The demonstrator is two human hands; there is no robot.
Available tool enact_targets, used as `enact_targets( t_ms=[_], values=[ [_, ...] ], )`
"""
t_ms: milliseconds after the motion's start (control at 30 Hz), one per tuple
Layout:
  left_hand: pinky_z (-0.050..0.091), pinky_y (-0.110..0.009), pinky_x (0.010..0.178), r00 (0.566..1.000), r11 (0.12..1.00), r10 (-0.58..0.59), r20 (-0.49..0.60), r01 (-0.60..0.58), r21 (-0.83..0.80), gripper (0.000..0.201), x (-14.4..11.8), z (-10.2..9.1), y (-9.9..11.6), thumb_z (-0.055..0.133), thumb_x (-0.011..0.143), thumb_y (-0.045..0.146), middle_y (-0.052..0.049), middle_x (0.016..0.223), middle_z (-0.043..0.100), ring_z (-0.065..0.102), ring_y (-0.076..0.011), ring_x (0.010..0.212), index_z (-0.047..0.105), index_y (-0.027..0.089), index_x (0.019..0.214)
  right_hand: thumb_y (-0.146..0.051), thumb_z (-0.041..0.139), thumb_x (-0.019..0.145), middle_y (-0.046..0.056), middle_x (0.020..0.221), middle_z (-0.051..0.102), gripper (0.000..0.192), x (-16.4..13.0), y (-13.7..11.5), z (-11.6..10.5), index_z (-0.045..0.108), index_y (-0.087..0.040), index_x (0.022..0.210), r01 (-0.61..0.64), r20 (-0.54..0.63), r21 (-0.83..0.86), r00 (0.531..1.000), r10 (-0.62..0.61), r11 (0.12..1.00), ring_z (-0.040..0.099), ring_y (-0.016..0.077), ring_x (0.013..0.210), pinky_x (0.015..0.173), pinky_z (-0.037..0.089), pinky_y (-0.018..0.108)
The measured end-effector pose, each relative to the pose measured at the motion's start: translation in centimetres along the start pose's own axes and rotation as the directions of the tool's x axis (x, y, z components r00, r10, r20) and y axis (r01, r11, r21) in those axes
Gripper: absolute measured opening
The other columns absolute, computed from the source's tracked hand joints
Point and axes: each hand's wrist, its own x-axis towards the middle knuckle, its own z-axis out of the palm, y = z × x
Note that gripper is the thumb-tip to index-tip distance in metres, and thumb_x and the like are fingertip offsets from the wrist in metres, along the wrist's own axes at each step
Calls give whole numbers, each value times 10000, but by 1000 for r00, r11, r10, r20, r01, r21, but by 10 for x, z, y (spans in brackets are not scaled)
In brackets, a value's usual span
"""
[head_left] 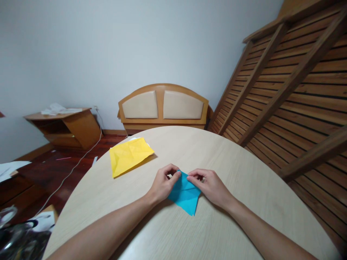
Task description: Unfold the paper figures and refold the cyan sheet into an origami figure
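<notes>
A folded sheet of blue paper [185,196] is held between my two hands, just above the round table. My left hand [166,182] pinches its upper left corner between thumb and fingers. On the other side, my right hand [210,184] grips the upper right edge, thumb on top. Crease lines cross the blue paper, and its lower end hangs toward me in a point. The fingers behind the paper are partly hidden. Farther off to the left lies a creased yellow sheet of paper [131,155], with white paper showing beneath it.
The round, pale wood table [238,224] fills the foreground. Behind it stands a headboard [159,86] with padded panels. Wooden slats [303,94] lean along the right. A low cabinet [81,130] with papers, a cable [78,164] and clutter occupy the left side.
</notes>
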Motion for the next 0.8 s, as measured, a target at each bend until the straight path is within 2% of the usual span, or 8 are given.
enact_targets(
  t_ms=[133, 267, 400, 700, 800],
  values=[
    [383, -241, 577, 998, 999, -10, 59, 7, 42, 269, -2, 2, 3, 576, 862, 390, -23, 724, 624, 519, -141, 655, 652, 142, 790, -351, 644, 903, 41, 830, 747, 202, -2, 0, 4, 753, -182, 895, 29, 14, -77, 1000, -28, 997, 661, 187, 762, 686, 479, 282],
    [362, -230, 548, 994, 998, 4, 114, -10, 58, 265, -3, 6, 2, 577, 859, 383, -8, 685, 591, 491, -127, 618, 645, 141, 776, -379, 631, 915, 40, 818, 743, 234, -2, -3, 6, 754, -179, 916, 17, 16, 2, 1000, -17, 1000, 654, 183, 754, 672, 475, 272],
    [362, -224, 542, 994, 999, -8, 106, 5, 38, 244, -3, 7, 1, 595, 844, 371, 4, 665, 572, 483, -120, 605, 626, 143, 764, -410, 639, 912, 34, 747, 720, 276, -2, -7, 4, 744, -173, 816, 6, 51, 31, 999, -8, 999, 636, 177, 716, 641, 458, 263],
    [396, -240, 591, 994, 998, -8, 113, 1, 56, 262, -2, 5, 1, 559, 876, 365, -27, 719, 641, 537, -141, 660, 668, 144, 790, -402, 647, 905, 29, 740, 698, 262, -2, -5, 3, 732, -166, 831, -12, 73, 63, 997, 7, 998, 616, 171, 705, 623, 445, 259],
    [410, -250, 607, 993, 999, -3, 116, -1, 41, 291, -1, 4, 0, 558, 896, 406, -46, 803, 679, 548, -145, 677, 686, 145, 882, -390, 638, 906, 24, 752, 695, 242, 0, -4, 1, 728, -172, 849, -10, 41, 70, 999, 7, 998, 611, 170, 714, 628, 447, 260]
  ],
)
